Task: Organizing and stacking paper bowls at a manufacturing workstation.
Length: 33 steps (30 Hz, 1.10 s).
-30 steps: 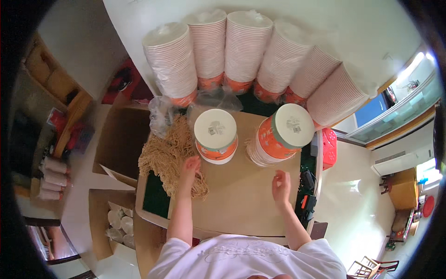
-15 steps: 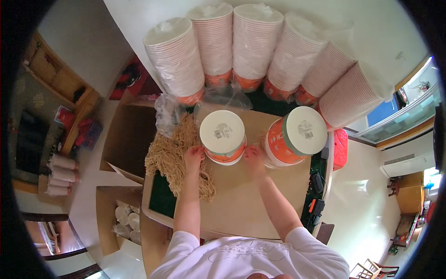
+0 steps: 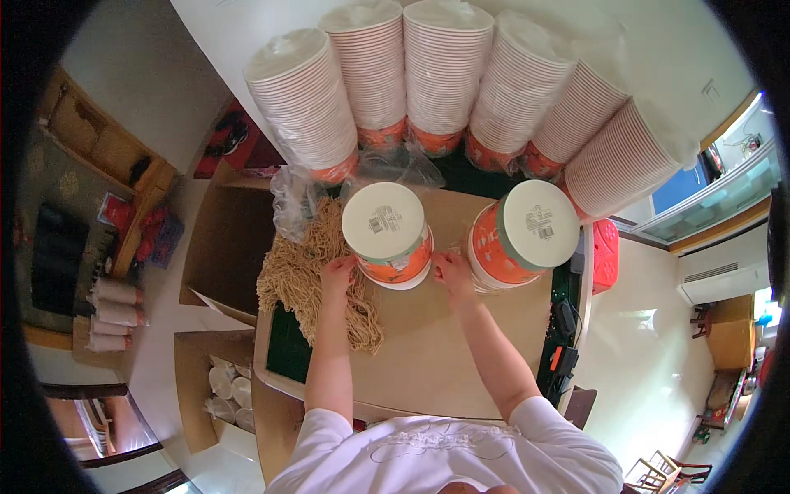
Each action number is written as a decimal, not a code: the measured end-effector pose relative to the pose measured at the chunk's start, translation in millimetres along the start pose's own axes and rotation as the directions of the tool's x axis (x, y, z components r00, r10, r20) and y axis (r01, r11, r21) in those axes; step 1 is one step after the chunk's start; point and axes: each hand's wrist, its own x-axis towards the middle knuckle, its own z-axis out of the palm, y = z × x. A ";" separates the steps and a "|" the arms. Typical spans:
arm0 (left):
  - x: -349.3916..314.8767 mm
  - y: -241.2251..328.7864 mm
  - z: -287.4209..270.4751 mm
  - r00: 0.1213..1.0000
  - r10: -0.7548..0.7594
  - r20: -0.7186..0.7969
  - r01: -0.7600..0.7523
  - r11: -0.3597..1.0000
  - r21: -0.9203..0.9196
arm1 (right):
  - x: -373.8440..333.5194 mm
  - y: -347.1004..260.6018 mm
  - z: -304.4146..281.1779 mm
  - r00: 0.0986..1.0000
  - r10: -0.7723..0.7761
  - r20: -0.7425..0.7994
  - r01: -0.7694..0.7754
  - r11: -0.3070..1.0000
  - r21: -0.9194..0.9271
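Note:
An upside-down orange paper tub (image 3: 395,270) with a pale bottom stands in front of me, seemingly atop other rims. My left hand (image 3: 338,276) is at its left side, fingers curled closed, beside a tangle of beige strings (image 3: 292,276). On the tub's right side my right hand (image 3: 453,272) is closed in a pinch near the rim. What the fingers of either hand hold, if anything, is too small to make out. Right of them stands a second upside-down stack of orange tubs (image 3: 498,251), apart from my right hand.
Tall plastic-wrapped stacks of white-rimmed tubs (image 3: 448,70) line the table's back. Crumpled clear plastic (image 3: 292,206) lies by the strings. Open cardboard boxes (image 3: 222,255) stand at the left. A black device with an orange part (image 3: 561,360) and a cable lie along the right edge.
Both hands stay beside the front tub; the right hand's fingers now look more tightly pinched. The view has shifted slightly, and the tub tops appear a little higher and further left.

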 end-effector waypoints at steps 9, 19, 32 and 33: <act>2.8 13.0 -3.8 0.993 -0.001 0.116 -0.005 0.999 0.048 | -3.6 -11.3 -3.4 0.996 -0.018 0.091 0.016 1.000 0.026; -14.5 36.9 10.4 0.989 -0.132 0.059 0.130 0.991 0.037 | -7.6 -19.4 -3.3 0.997 -0.061 0.041 0.062 0.998 -0.020; -96.7 91.2 -1.6 0.961 0.272 0.044 -0.260 0.947 -0.190 | -103.4 -99.6 19.9 0.963 -0.250 0.099 0.236 0.962 0.136; -97.1 77.2 -6.7 0.942 0.331 0.054 -0.310 0.920 -0.240 | -119.1 -99.0 16.9 0.963 -0.230 0.138 0.205 0.963 0.178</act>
